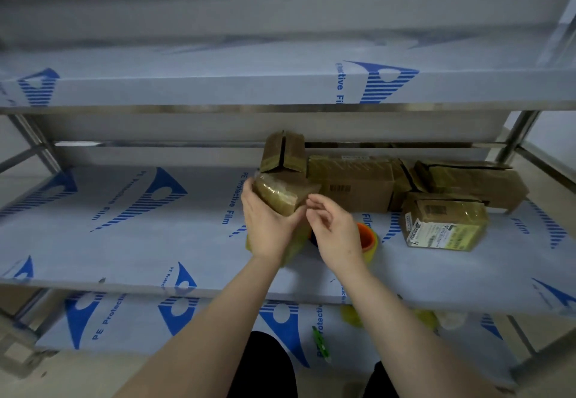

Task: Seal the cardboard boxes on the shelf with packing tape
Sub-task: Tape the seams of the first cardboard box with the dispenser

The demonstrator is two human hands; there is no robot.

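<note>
My left hand (268,226) grips a small cardboard box (282,193) wrapped in yellowish tape, held tilted above the middle shelf (124,241). My right hand (335,229) is beside the box's right corner, its thumb and fingers curled at the tape edge there. Whether it pinches the tape is not clear. A roll of packing tape (367,238) with an orange core lies on the shelf, partly hidden behind my right hand.
Behind stand an upright box with open flaps (283,152), a long box (352,181) and more boxes (467,181) to the right. A taped, labelled box (445,223) lies in front. A green cutter (321,343) and yellowish rolls (352,315) lie on the lower shelf.
</note>
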